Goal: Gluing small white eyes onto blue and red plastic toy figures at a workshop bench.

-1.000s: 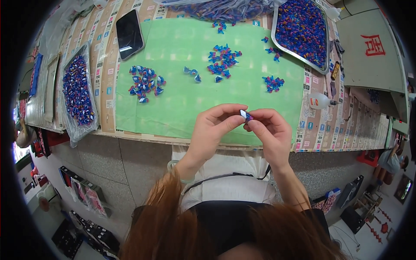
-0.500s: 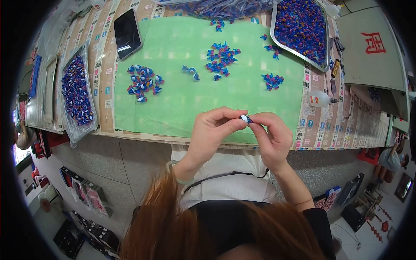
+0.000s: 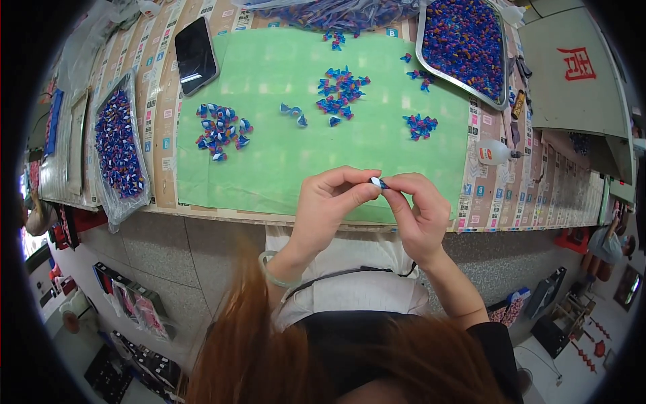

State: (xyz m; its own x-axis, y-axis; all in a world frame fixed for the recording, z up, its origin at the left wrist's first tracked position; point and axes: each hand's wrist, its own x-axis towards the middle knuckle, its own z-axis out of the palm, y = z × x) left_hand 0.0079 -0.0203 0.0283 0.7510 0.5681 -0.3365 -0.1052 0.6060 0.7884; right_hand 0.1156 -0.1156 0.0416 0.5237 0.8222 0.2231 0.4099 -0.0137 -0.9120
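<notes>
Over the near edge of the green sheet (image 3: 269, 175), my left hand (image 3: 328, 205) and my right hand (image 3: 424, 214) meet fingertip to fingertip. Between them is a small blue-and-white plastic piece (image 3: 377, 182), pinched from both sides by thumb and forefinger. Fingertips hide part of it. To the left lies a pile of blue, white and pink pieces (image 3: 219, 128). A few white-and-blue pieces (image 3: 294, 113) sit near the sheet's middle, close to a larger cluster of blue and pink pieces (image 3: 343, 91). Another small cluster (image 3: 420, 126) is at the right.
A metal tray (image 3: 460, 82) heaped with blue, red and yellow pieces stands at the far right. Bagged at the left is a second filled tray (image 3: 121, 145). A phone (image 3: 196, 56), a small white bottle (image 3: 493, 152) and a large plastic bag of pieces (image 3: 336, 15) also lie on the table.
The whole view has shifted very slightly. Both hands keep the same pinch on the small piece, and the piles look unchanged.
</notes>
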